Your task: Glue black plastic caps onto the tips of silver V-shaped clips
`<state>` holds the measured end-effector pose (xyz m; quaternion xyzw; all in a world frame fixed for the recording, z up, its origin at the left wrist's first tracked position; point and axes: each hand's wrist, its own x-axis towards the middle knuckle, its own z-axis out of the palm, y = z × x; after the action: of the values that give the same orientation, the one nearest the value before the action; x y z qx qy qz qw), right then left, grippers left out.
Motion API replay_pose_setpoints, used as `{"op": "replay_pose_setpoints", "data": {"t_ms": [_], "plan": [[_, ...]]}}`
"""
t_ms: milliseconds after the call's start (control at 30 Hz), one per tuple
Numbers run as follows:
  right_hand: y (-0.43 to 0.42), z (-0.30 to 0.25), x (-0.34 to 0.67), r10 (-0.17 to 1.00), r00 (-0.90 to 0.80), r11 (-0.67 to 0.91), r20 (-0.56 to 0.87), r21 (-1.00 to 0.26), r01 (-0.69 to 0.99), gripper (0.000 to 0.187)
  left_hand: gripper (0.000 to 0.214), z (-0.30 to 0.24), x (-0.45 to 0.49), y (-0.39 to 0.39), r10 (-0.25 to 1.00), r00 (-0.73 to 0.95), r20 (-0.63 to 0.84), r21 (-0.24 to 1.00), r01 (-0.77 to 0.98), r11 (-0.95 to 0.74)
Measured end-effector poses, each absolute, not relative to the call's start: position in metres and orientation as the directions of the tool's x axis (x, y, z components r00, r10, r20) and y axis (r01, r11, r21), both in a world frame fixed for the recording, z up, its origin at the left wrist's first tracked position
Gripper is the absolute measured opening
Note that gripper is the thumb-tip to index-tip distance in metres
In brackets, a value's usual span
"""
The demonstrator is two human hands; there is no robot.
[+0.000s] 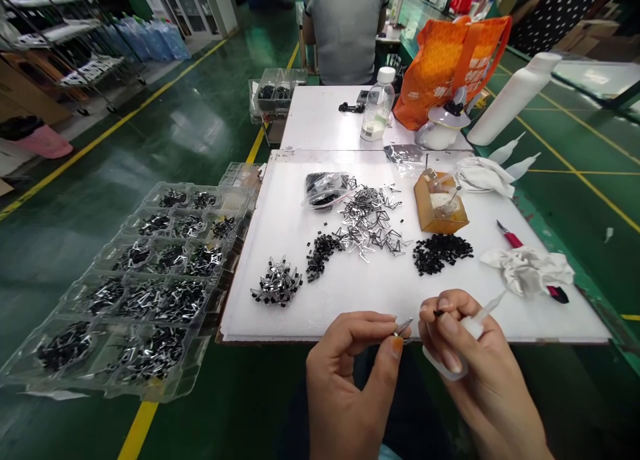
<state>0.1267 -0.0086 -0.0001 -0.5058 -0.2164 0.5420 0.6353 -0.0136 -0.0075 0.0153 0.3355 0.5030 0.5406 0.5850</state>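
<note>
My left hand (357, 373) pinches a small silver metal clip (404, 327) between thumb and index finger, its tip pointing right. Just beside it, my right hand (470, 353) pinches a tiny black piece (439, 313) at its fingertips. A white squeeze bottle with a thin tapered nozzle (490, 307) is tucked in the same hand, partly hidden by the fingers. Beyond my hands lie a heap of black pieces (443, 253), a spread of silver and black metal clips (367, 217), a smaller black heap (323, 253) and a pile of clips with black ends (277, 283).
At left stands a clear compartment tray (113, 260) holding many clips. The white table (360, 300) also bears a zip bag (326, 190), a yellowish box (440, 210), a crumpled cloth (530, 270) over a red-handled knife (510, 236), a bottle (379, 107) and an orange bag (445, 67). Ahead sits a person (346, 30).
</note>
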Motion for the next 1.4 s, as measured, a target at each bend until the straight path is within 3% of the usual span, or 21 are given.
{"op": "replay_pose_setpoints", "data": {"t_ms": [133,400,833,1100,1400], "plan": [[-0.016,-0.005,0.127,0.929,0.318,-0.059,-0.19,-0.923,-0.38,0.017,0.016,0.014,-0.013,-0.007,0.976,-0.097,-0.196,0.951,-0.263,0.165],[-0.026,-0.009,0.125,0.961,0.275,0.009,0.008,-1.0,0.0,0.011,0.018,0.015,-0.013,-0.008,0.987,-0.099,-0.124,0.976,-0.193,0.103],[-0.024,-0.008,0.126,0.959,0.281,-0.034,-0.037,-0.999,-0.015,0.01,0.018,0.016,-0.015,-0.006,0.996,-0.078,-0.052,0.992,-0.121,0.042],[-0.022,-0.009,0.125,0.953,0.3,0.033,0.042,-0.999,0.037,0.007,0.024,0.013,-0.014,-0.005,0.998,-0.051,0.029,0.992,-0.118,-0.034],[-0.022,-0.012,0.126,0.95,0.312,0.032,0.027,-0.999,-0.009,0.008,0.011,0.014,-0.015,-0.005,0.998,-0.06,0.019,0.991,-0.129,-0.027]]}}
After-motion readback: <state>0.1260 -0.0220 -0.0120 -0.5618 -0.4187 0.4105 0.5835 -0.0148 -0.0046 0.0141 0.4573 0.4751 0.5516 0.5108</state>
